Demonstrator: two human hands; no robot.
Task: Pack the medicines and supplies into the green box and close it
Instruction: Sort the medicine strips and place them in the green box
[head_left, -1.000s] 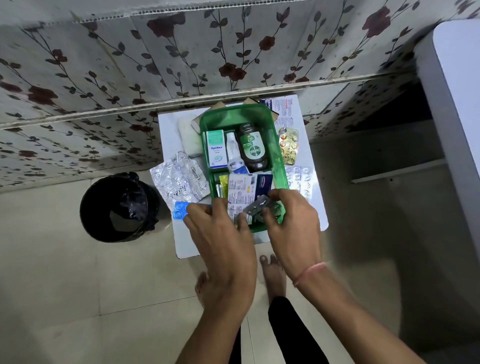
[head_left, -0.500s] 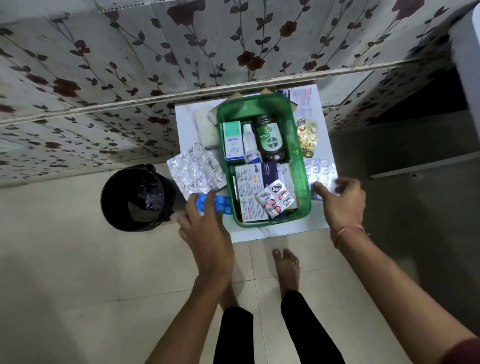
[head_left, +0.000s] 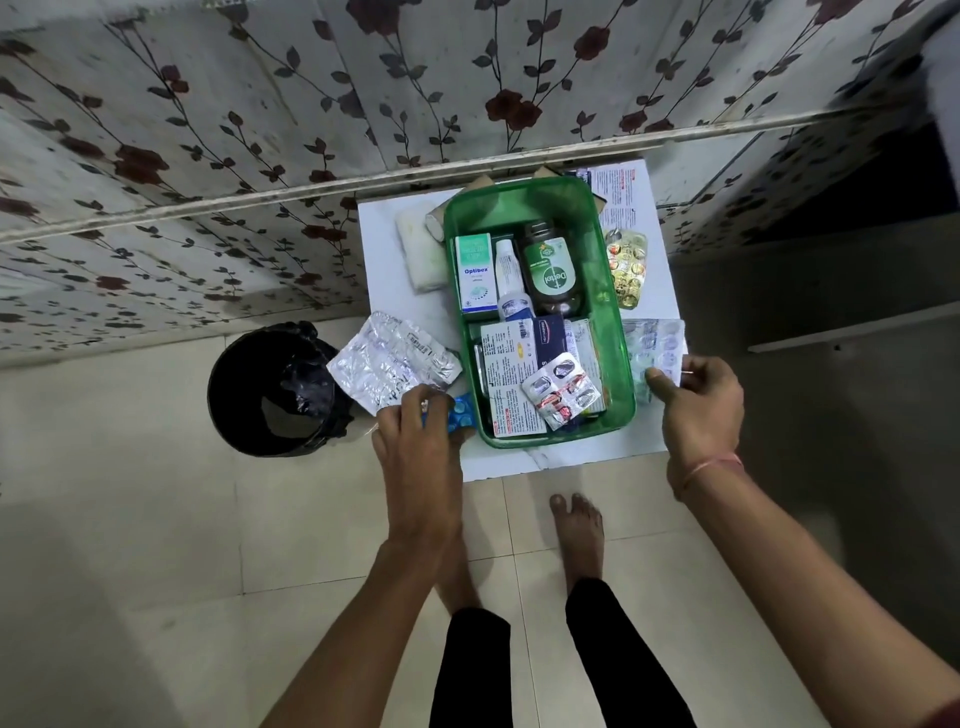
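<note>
- Beside the translucent green plastic box (head_left: 618, 332) on the white table (head_left: 571, 457): hands moved out from over it.
- Left hand (head_left: 415, 441) pinches blue blister strip (head_left: 461, 413); right hand (head_left: 698, 402) pinches silver foil strip (head_left: 654, 345).
- Red-and-silver blister pack (head_left: 561, 389) now inside; several strips remain outside, lid unseen.

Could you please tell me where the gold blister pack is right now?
In the head view, the gold blister pack lies on the white table, just right of the green box, beyond the right hand.

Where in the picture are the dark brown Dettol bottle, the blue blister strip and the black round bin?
Dark brown Dettol bottle (head_left: 551, 273): head view, on its green label.
Blue blister strip (head_left: 461, 413): head view, on its exposed end.
Black round bin (head_left: 275, 389): head view, on its liner.
</note>
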